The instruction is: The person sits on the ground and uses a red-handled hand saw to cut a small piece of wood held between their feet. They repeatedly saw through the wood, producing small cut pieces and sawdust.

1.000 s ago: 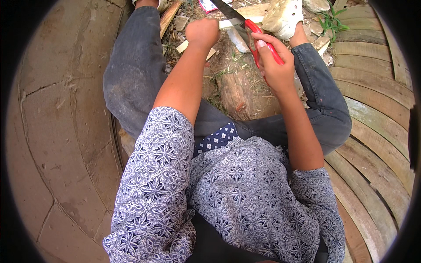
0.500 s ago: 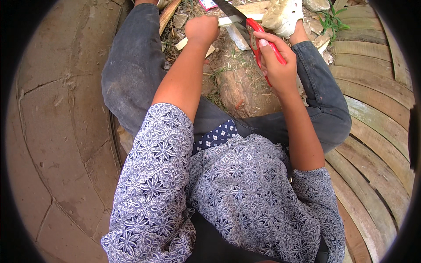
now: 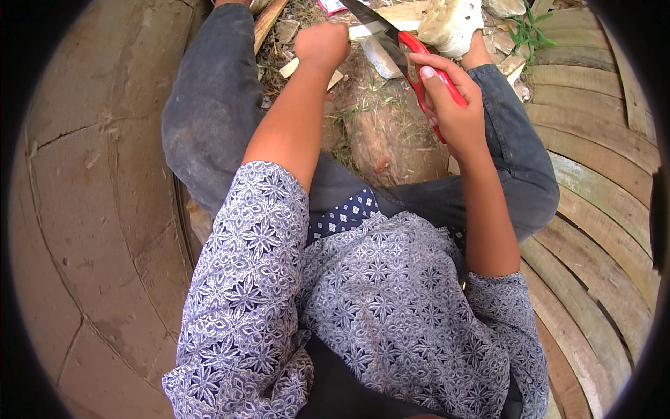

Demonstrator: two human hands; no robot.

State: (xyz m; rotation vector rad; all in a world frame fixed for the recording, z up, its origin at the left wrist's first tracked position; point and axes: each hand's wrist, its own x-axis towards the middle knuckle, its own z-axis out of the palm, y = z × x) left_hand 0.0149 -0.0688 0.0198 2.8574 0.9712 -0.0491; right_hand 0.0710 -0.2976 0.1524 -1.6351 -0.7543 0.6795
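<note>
My right hand [image 3: 452, 98] is wrapped around the red handle of a handsaw [image 3: 420, 80]. Its dark blade [image 3: 368, 17] points up and to the left, lying across a pale wooden strip [image 3: 401, 26]. At the strip's left end, my left hand [image 3: 322, 47] is closed in a fist that appears to grip it; the fingers are mostly turned away from view. The strip's right end reaches toward my foot in a cream clog [image 3: 450, 28]. Just below the blade lies a short whitish piece of wood [image 3: 381, 59].
A log [image 3: 373, 143] lies on the littered ground between my legs. Wood offcuts [image 3: 289, 68] and stones [image 3: 504, 8] are scattered about. Wooden slats [image 3: 579, 133] curve along the right, cracked paving [image 3: 98, 209] spreads at left, and a green plant [image 3: 530, 33] grows at upper right.
My right hand has drawn the saw back, down and to the right, so the blade has slid along across the strip. The left fist has stayed in place.
</note>
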